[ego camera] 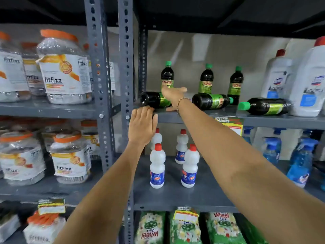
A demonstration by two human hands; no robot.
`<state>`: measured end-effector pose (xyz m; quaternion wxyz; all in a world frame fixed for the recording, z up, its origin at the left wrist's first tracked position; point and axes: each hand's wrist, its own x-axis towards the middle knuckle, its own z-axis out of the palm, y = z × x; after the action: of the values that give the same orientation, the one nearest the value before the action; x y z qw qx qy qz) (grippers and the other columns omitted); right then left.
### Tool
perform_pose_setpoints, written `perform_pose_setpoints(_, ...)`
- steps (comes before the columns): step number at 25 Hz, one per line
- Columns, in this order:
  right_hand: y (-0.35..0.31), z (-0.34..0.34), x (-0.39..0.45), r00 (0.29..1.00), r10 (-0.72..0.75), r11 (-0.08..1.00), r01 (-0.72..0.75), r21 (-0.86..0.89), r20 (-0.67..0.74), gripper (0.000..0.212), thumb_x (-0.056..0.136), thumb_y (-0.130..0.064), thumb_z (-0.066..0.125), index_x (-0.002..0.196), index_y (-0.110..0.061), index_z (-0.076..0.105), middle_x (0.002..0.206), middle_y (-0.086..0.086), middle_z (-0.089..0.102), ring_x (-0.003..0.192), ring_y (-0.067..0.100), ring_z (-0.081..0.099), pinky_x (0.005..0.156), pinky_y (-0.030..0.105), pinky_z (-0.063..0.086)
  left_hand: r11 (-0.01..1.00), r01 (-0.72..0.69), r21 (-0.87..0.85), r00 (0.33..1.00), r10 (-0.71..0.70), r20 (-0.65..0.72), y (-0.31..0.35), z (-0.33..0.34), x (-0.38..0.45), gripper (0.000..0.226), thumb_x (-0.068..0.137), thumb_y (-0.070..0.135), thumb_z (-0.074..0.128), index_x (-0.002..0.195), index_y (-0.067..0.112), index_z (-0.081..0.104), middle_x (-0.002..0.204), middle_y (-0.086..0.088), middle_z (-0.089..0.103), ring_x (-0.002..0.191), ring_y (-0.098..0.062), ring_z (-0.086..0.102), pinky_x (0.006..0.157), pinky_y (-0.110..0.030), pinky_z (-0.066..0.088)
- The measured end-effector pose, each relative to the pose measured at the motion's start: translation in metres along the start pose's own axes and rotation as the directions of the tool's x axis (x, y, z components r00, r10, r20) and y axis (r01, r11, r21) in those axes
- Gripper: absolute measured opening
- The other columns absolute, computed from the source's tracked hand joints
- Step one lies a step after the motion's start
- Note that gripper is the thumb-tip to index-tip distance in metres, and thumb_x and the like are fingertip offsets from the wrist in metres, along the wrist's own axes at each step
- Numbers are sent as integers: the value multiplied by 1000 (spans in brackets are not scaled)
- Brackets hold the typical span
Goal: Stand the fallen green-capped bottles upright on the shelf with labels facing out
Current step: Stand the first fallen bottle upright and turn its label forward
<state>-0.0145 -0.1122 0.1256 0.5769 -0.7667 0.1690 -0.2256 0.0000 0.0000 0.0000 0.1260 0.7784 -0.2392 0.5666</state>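
Shelf (263, 120) — three green-capped bottles upright at the back, three fallen along the front edge: left bottle (154, 100), middle bottle (212, 101), right bottle (265, 106). Open room lies between the upright ones. Right hand (174, 97) — reaches over the left bottle, fingers loosely spread; grip cannot be told. Left hand (142, 127) — flat, fingers together, fingertips at the shelf's front edge.
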Motion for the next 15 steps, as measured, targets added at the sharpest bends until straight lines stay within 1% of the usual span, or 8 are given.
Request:
perform_pose_setpoints(2, -9, 4, -2, 996, -56, 995, 51, -84, -69, 66, 78, -58, 60, 113, -15, 23, 106, 5, 51, 97, 26, 56, 86, 41, 55, 1000, 3, 15, 999, -2, -33, -3, 2, 1, 36, 99, 27, 34, 107, 5, 61, 103, -11, 65, 92, -29, 58, 90, -37, 36)
perform_pose_setpoints(3, -11, 7, -1, 995, -49, 995, 41, -91, -83, 68, 76, -59, 61, 112, -15, 24, 103, 5, 50, 92, 25, 55, 87, 39, 53, 1000, -6, 23, 996, 8, -84, -2, 5, -1, 36, 99, 27, 34, 107, 5, 62, 103, -11, 66, 92, -29, 59, 90, -37, 36)
perform_pose_setpoints(5, -12, 14, 1, 997, -9, 998, 4, -69, -74, 73, 74, -56, 66, 117, -14, 26, 104, 6, 51, 85, 23, 52, 84, 35, 53, 999, -26, 23, 991, 29, -129, -2, 8, -4, 37, 99, 27, 34, 108, 4, 63, 103, -11, 66, 93, -30, 60, 91, -38, 37)
perform_pose_setpoints(7, -10, 20, 3, 997, 26, 997, -31, -66, -74, 73, 74, -47, 71, 118, -11, 25, 101, 7, 50, 77, 21, 51, 72, 32, 51, 999, -41, 21, 988, 44, -146, -5, 8, -3, 38, 99, 27, 34, 108, 3, 63, 102, -11, 66, 93, -29, 60, 91, -38, 37)
perform_pose_setpoints(9, -11, 21, 4, 996, 60, 998, -58, 33, -60, 67, 75, -36, 73, 112, -11, 23, 95, 7, 48, 65, 17, 48, 59, 30, 51, 999, -30, 22, 986, 33, -165, -5, 8, -4, 38, 99, 26, 34, 108, 3, 63, 101, -11, 66, 93, -29, 60, 91, -38, 38)
perform_pose_setpoints(10, -12, 20, 4, 995, 89, 991, -84, 108, -42, 64, 75, -31, 73, 108, -13, 21, 91, 8, 47, 61, 16, 47, 58, 30, 54, 999, -31, 17, 985, 34, -167, -4, 8, -4, 38, 99, 26, 34, 108, 4, 63, 101, -11, 67, 93, -29, 61, 91, -38, 38)
perform_pose_setpoints(12, -12, 18, 2, 992, 124, 966, -121, 228, -2, 62, 77, -23, 73, 109, -14, 20, 88, 9, 45, 64, 16, 49, 61, 33, 59, 999, -34, 19, 986, 37, -163, -4, 9, -4, 38, 99, 27, 34, 108, 4, 63, 101, -11, 67, 93, -29, 61, 92, -38, 38)
perform_pose_setpoints(15, -7, 15, 0, 994, 105, 935, -109, 339, 30, 59, 81, -21, 69, 109, -13, 18, 97, 10, 46, 87, 23, 57, 59, 38, 58, 999, -23, 37, 987, 29, -159, -4, 8, -3, 37, 98, 27, 35, 105, 4, 63, 99, -10, 67, 92, -29, 61, 92, -38, 37)
